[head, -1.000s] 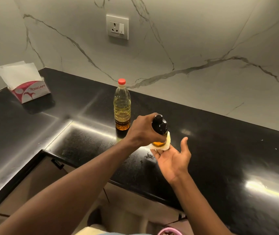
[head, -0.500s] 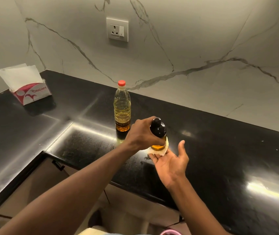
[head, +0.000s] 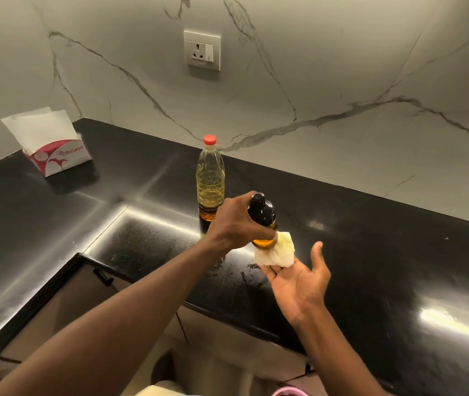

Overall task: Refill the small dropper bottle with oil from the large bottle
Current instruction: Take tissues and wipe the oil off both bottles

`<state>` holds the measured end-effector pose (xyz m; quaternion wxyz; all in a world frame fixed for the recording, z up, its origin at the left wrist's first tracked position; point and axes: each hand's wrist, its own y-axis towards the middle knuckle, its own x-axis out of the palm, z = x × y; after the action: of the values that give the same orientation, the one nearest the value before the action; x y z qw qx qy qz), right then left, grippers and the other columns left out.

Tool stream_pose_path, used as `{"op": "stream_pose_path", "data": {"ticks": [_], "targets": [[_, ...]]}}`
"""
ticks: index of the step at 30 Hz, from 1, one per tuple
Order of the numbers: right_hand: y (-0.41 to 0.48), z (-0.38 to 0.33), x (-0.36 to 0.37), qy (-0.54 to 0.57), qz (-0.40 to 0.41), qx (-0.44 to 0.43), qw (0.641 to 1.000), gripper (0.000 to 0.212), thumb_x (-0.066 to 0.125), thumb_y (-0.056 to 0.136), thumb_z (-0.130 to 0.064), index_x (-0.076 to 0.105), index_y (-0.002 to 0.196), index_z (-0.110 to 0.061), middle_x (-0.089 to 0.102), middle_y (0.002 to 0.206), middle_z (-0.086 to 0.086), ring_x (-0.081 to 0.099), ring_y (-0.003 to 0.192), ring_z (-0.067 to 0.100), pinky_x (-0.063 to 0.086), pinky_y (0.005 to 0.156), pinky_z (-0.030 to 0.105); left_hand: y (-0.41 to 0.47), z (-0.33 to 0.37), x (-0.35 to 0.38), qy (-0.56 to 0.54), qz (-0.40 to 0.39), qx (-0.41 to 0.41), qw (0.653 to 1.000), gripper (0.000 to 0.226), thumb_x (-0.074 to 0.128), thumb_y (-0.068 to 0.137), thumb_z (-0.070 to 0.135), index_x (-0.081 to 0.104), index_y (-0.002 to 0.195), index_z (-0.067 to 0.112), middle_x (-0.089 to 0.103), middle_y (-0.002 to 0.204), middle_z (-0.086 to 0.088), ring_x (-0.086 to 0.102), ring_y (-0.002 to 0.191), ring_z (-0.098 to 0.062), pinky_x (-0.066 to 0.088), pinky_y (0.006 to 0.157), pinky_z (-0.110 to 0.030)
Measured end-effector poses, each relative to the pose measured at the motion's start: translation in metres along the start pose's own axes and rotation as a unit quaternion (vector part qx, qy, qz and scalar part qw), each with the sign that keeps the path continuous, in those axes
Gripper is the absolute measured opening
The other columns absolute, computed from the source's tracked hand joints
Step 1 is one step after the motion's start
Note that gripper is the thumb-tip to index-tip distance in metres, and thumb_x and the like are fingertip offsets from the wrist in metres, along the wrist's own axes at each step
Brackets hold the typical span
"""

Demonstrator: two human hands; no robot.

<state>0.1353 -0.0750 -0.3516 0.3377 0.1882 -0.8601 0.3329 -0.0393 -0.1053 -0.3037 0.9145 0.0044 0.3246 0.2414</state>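
My left hand grips the small dropper bottle, which has a black dropper cap and amber oil in its lower part. It is held above the black counter. My right hand lies palm up just below and right of it, fingers straight, with a folded white tissue resting on the fingertips against the bottle's base. The large clear oil bottle with a red cap stands upright behind my left hand, close to the wall.
A red and white tissue box with a sheet sticking up sits at the far left of the counter. A wall socket is above the large bottle. The counter edge and cabinet fronts run below my arms.
The small bottle has lifted slightly off the tissue, which now shows more on my right fingertips. My right hand has shifted a little to the right.
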Motion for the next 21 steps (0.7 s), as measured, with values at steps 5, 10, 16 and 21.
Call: {"op": "stream_pose_path", "data": {"ticks": [5, 10, 16, 21], "targets": [[0.010, -0.004, 0.008, 0.005, -0.013, -0.004, 1.000, 0.093, 0.040, 0.092, -0.077, 0.057, 0.137, 0.002, 0.064, 0.134, 0.025, 0.060, 0.129, 0.038, 0.037, 0.118, 0.050, -0.002, 0.002, 0.003, -0.005, -0.002, -0.004, 1.000, 0.061, 0.095, 0.062, 0.037, 0.067, 0.114, 0.025, 0.073, 0.100, 0.009, 0.070, 0.093, -0.010, 0.062, 0.083, -0.028], [0.000, 0.008, 0.009, -0.011, 0.002, -0.002, 1.000, 0.092, 0.039, 0.092, -0.077, 0.057, 0.137, 0.002, 0.065, 0.132, 0.025, 0.060, 0.129, 0.037, 0.035, 0.118, 0.051, 0.001, 0.005, -0.003, -0.008, 0.010, -0.002, 1.000, 0.059, 0.096, 0.062, 0.034, 0.066, 0.112, 0.024, 0.071, 0.099, 0.009, 0.069, 0.092, -0.011, 0.059, 0.080, -0.021], [0.011, -0.008, 0.009, 0.002, -0.015, -0.018, 1.000, 0.095, 0.041, 0.091, -0.078, 0.058, 0.136, 0.004, 0.065, 0.133, 0.025, 0.061, 0.128, 0.037, 0.036, 0.119, 0.050, -0.002, 0.005, 0.001, -0.012, 0.007, -0.002, 1.000, 0.058, 0.096, 0.062, 0.036, 0.067, 0.111, 0.025, 0.073, 0.097, 0.011, 0.069, 0.089, -0.006, 0.060, 0.077, -0.021], [0.005, 0.005, 0.012, -0.021, 0.000, 0.003, 1.000, 0.089, 0.039, 0.093, -0.077, 0.059, 0.136, -0.001, 0.066, 0.133, 0.022, 0.059, 0.130, 0.036, 0.033, 0.120, 0.051, -0.001, 0.007, 0.000, -0.008, -0.001, -0.003, 1.000, 0.056, 0.095, 0.062, 0.038, 0.066, 0.109, 0.028, 0.072, 0.096, 0.013, 0.069, 0.089, -0.007, 0.057, 0.076, -0.018]]}}
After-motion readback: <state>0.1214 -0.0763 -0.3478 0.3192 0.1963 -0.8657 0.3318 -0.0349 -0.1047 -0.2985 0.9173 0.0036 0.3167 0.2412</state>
